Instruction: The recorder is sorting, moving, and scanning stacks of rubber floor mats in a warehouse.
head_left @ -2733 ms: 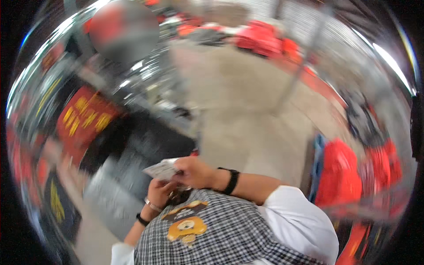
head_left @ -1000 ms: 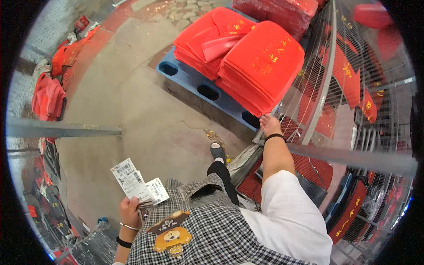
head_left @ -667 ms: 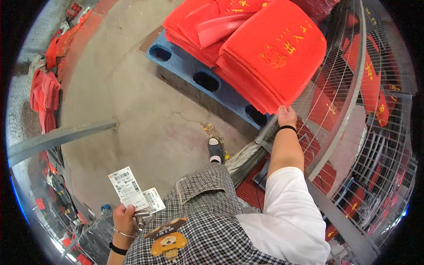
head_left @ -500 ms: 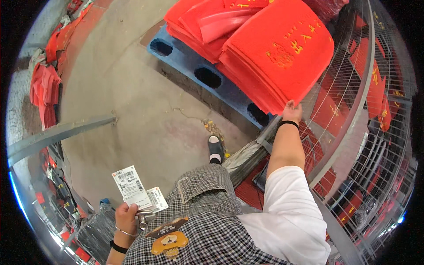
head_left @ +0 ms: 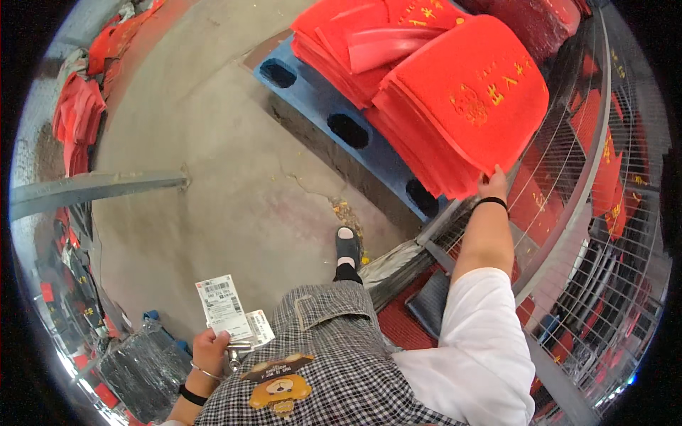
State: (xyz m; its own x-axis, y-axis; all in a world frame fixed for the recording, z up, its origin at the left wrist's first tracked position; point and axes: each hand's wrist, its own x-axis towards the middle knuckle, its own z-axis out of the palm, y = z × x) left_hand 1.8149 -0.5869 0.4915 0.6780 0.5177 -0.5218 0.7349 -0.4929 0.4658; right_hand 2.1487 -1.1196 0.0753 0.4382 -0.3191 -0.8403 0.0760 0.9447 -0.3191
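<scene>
My left hand (head_left: pixel 208 351) is closed at my side around white shipping labels (head_left: pixel 226 305), printed with barcodes and standing up from the fingers. A small shiny metal tool (head_left: pixel 237 348) shows beside the same fingers; its kind I cannot make out. My right hand (head_left: pixel 495 186) reaches out and pinches the near right corner of a red doormat (head_left: pixel 465 85) with yellow lettering, on top of a stack. Beside that stack lies another pile of red mats (head_left: pixel 341 60), one partly folded back to its smooth underside. Both piles rest on a blue pallet (head_left: pixel 312 106).
A wire mesh rack (head_left: pixel 568 184) with red mats behind it runs along the right. Grey metal bars (head_left: pixel 99 190) jut in at the left. Near my foot (head_left: pixel 347 245) lies yellow debris (head_left: pixel 348 216). A plastic-wrapped bundle (head_left: pixel 145 366) sits at lower left.
The view has shifted slightly, so the stack and pallet sit further right and lower. My right hand stays at the mat's corner; my left still holds the labels.
</scene>
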